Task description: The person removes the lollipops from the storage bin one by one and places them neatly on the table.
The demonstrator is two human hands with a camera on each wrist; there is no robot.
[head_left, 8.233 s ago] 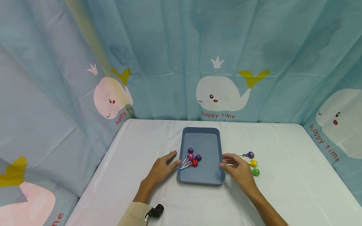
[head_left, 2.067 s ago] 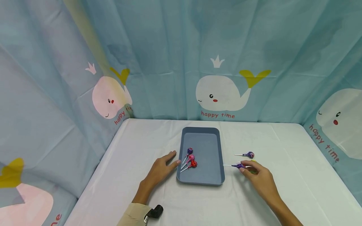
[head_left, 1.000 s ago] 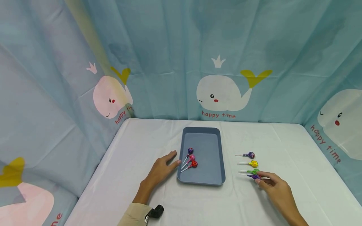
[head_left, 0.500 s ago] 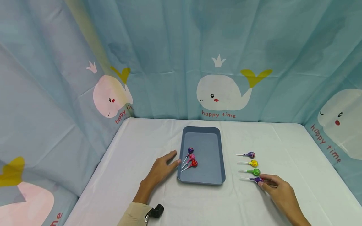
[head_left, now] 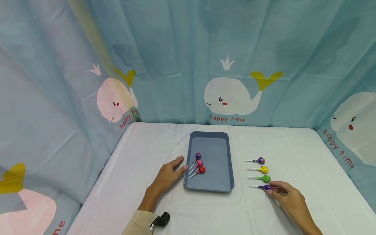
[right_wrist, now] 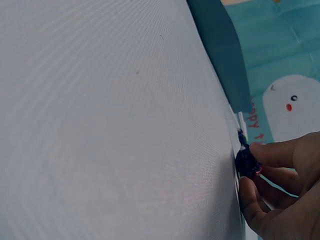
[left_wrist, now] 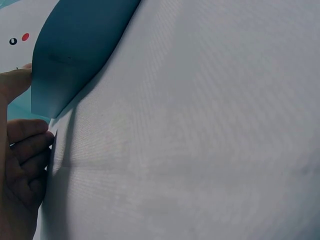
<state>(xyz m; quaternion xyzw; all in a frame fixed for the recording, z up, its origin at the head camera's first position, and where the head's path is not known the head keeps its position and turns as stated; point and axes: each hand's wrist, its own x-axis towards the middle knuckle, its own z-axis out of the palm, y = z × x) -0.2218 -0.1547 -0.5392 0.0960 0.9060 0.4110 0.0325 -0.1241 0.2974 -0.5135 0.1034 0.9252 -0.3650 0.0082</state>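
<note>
My right hand [head_left: 289, 197] pinches the wrapped head of a purple lollipop [head_left: 266, 187], also visible as a dark purple lollipop [right_wrist: 246, 161] between thumb and finger in the right wrist view. Its stick points left. Above it in a column on the cloth lie a green lollipop [head_left: 265, 179], a yellow lollipop [head_left: 263, 169] and another purple lollipop [head_left: 260, 160]. My left hand [head_left: 165, 176] rests at the left side of a grey-blue tray [head_left: 217, 163], its thumb on the rim. Inside the tray lie a purple lollipop [head_left: 198, 156], a pink lollipop [head_left: 199, 163] and a red lollipop [head_left: 201, 169].
A white cloth [head_left: 141, 147] covers the table. Blue curtains [head_left: 176, 49] printed with whales enclose its back and sides. A black device [head_left: 162, 219] sits at the left sleeve's cuff.
A purple lollipop has left the tray, carried right by my right hand to below the green one. The remaining lollipops in the tray have shifted slightly. My left hand has stayed at the tray.
</note>
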